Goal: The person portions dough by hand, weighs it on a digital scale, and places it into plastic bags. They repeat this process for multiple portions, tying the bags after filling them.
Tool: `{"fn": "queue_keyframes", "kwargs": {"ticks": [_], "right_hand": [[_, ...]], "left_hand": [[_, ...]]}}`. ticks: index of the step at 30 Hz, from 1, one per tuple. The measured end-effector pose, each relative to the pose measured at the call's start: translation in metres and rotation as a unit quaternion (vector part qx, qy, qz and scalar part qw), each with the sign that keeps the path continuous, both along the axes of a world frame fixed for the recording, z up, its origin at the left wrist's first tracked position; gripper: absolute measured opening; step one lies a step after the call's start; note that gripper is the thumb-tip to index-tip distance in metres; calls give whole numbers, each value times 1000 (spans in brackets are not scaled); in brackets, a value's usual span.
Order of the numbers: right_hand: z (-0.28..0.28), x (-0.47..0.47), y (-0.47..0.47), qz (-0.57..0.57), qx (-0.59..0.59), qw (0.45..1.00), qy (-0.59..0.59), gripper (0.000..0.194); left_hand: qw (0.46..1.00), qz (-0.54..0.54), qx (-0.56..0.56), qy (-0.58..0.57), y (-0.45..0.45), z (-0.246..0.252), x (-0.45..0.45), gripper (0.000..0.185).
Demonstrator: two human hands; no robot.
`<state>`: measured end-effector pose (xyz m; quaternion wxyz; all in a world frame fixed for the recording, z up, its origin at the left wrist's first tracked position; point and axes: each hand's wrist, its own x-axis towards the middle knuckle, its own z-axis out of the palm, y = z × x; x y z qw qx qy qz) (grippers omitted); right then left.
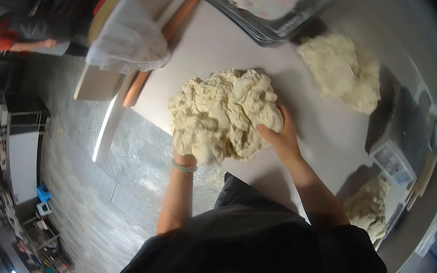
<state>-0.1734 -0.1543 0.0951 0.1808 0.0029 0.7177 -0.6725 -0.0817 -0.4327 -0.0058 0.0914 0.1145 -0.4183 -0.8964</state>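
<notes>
A large, rough lump of pale dough (226, 114) is held between my two hands over the near left edge of the worktable (199, 43). My right hand (283, 136) grips its right side, with thumb and fingers spread on the dough. My left hand (184, 157) is at its lower left side, mostly hidden beneath it; a green bracelet (184, 167) circles that wrist. A second lump of dough (342, 72) lies on the table at the upper right, apart from my hands. Another dough lump (368, 207) lies at the right, near my right upper arm.
Stacked dark trays (257, 29) bearing a pink-marked white cloth stand at the table's far side. A wooden rolling pin (136, 89) lies along the left edge by a white cloth (128, 43). A clear plastic container (393, 163) stands right. Another person (24, 37) stands across the floor.
</notes>
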Motion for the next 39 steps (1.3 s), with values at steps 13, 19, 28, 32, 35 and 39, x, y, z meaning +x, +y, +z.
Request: {"fn": "queue_keyframes", "kwargs": {"ticks": [13, 19, 28, 32, 35, 39], "right_hand": [[139, 54, 371, -302, -52, 941, 141, 60], [141, 30, 556, -382, -185, 882, 206, 59], [50, 11, 682, -380, -124, 913, 81, 61], [75, 28, 726, -262, 134, 955, -26, 70], [71, 56, 753, -389, 94, 914, 72, 77], [48, 102, 803, -377, 10, 926, 1, 73]], "left_hand": [[954, -285, 89, 4, 357, 136, -99, 54], [947, -318, 24, 17, 578, 173, -188, 55], [899, -352, -212, -148, 695, 166, -227, 69], [842, -458, -238, -155, 651, 154, -248, 83], [840, -379, -353, -161, 631, 195, -231, 91], [854, -361, -326, -186, 591, 201, -239, 100]]}}
